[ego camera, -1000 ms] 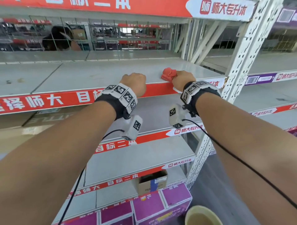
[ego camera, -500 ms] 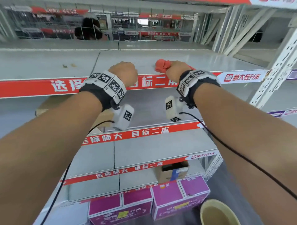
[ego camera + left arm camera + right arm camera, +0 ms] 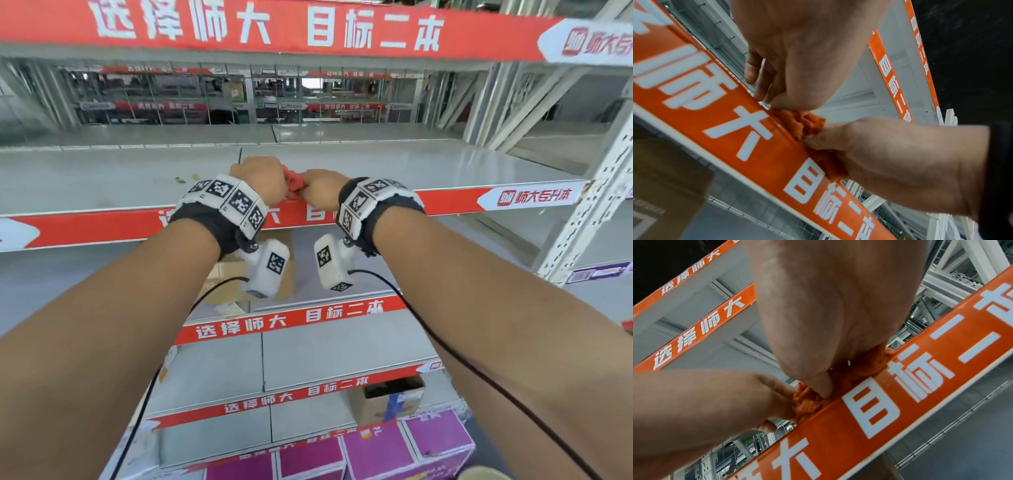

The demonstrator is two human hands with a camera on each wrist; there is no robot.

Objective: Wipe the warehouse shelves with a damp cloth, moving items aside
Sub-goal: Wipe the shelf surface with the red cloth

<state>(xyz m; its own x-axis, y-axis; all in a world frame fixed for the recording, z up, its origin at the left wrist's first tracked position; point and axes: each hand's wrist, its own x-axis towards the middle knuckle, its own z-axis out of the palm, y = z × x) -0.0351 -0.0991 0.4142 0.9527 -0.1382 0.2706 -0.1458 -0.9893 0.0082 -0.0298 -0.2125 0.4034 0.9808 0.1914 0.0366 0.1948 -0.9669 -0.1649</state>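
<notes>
A bunched red-orange cloth (image 3: 294, 183) lies on the front edge of the grey shelf (image 3: 411, 168), just above its red label strip (image 3: 445, 202). My left hand (image 3: 263, 178) and right hand (image 3: 320, 193) meet over it, knuckles toward me. In the left wrist view the cloth (image 3: 803, 123) comes out from under my curled left hand (image 3: 797, 56), and the right hand (image 3: 879, 154) grips its other end. In the right wrist view the right thumb (image 3: 824, 386) presses into the cloth (image 3: 807, 402) while the left hand's fingers (image 3: 777, 394) hold it.
Small bits of debris (image 3: 186, 179) lie on the shelf left of my hands. A cardboard box (image 3: 226, 270) sits on the shelf below. Lower down are an open carton (image 3: 390, 401) and purple boxes (image 3: 428, 442). A white perforated upright (image 3: 592, 212) stands at the right.
The cloth has slid left along the shelf's front edge with my right hand. My left hand has closed in from the left and now holds the cloth too.
</notes>
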